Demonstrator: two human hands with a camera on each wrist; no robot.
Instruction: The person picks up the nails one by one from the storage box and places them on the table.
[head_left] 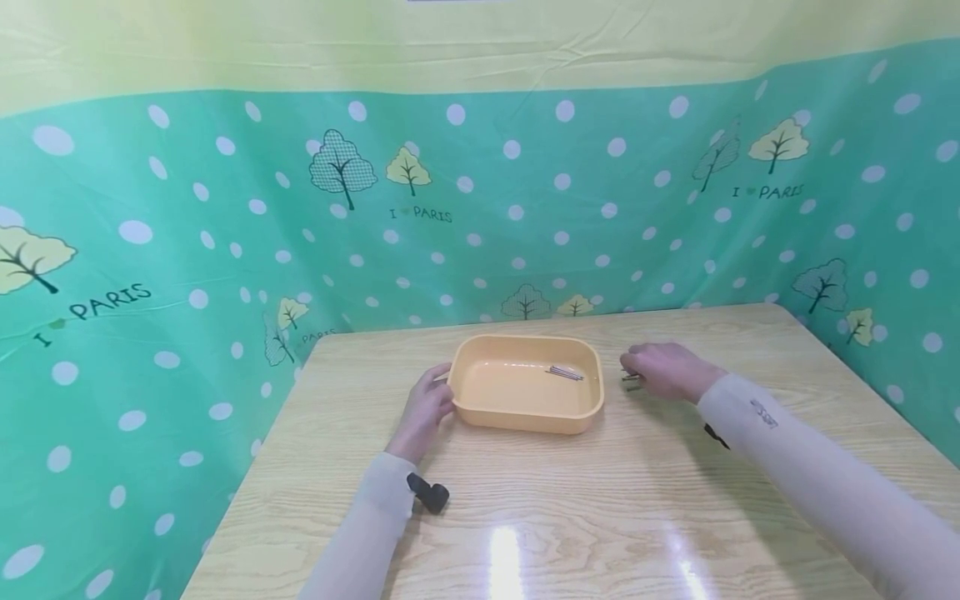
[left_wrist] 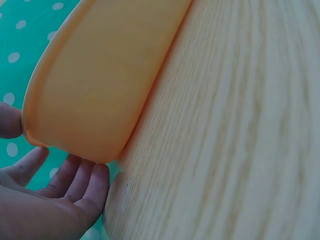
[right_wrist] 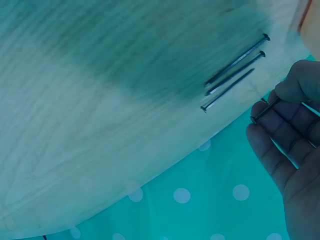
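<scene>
A pale orange plastic basin (head_left: 525, 421) sits on the wooden table with several thin nails (head_left: 564, 372) lying inside it. At its left end, my left hand (head_left: 427, 410) grips the rim; the left wrist view shows one fingertip over the rim and the other fingers under the outer wall. To the right of the basin, my right hand (head_left: 667, 371) pinches a dark metal nail (right_wrist: 266, 109) between thumb and fingers, its head sticking out. Three more nails (right_wrist: 236, 59) lie roughly side by side on the table close to that hand.
The light wood-grain table (head_left: 570, 508) backs onto a green dotted curtain (head_left: 487, 208) printed with trees, which also hangs along both sides. A small black camera (head_left: 429, 493) is strapped at the left wrist.
</scene>
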